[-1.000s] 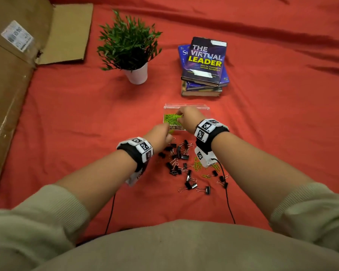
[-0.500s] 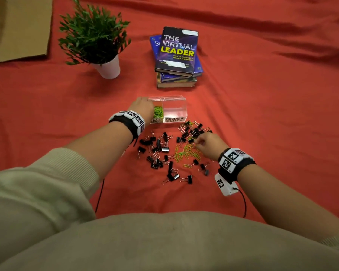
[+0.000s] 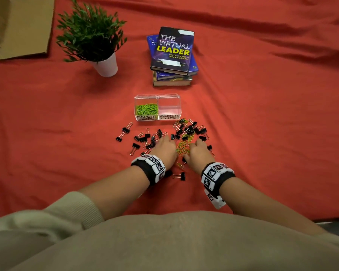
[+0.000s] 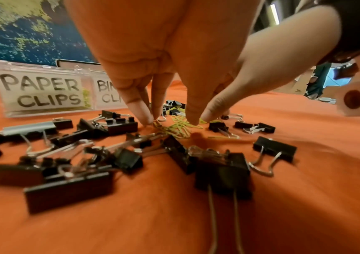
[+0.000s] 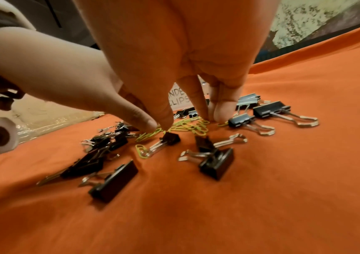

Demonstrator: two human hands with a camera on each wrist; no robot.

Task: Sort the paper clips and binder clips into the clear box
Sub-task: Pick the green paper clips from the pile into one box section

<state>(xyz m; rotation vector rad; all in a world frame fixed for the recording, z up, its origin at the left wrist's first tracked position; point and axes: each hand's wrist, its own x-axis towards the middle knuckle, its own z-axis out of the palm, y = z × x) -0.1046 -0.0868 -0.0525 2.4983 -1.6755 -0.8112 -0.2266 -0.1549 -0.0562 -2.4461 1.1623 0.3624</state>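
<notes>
Both hands are down over the same loose heap of green paper clips (image 3: 182, 147), which lies on the red cloth (image 3: 262, 133) directly between them. The left hand (image 3: 164, 148) reaches in from its side, the right hand (image 3: 198, 153) from the other, and the heap sits under their fingertips. This pairing appears intended to gather the thin wire clips from two sides, since they lie flat on soft fabric and are hard to lift singly.

Left hand: fingers point down, tips narrowly spaced and touching the heap (image 4: 175, 128). Whether any clip is actually pinched cannot be told. Right hand: thumb and fingers likewise point down onto the heap (image 5: 187, 128), with a moderate gap between thumb and fingers. A closed grip is not visible; cannot tell.

The clear box (image 3: 157, 97) stands beyond both hands, well apart from the fingertips, labels facing the person. The compartment ahead of the left hand, marked PAPER CLIPS, holds a green pile (image 3: 146, 108). The compartment ahead of the right hand, marked BINDER CLIPS, looks empty. Placing the box just past the scatter keeps the carry short.

Black binder clips (image 3: 188, 130) lie scattered outside each hand and between hands and box. None is held.
</notes>
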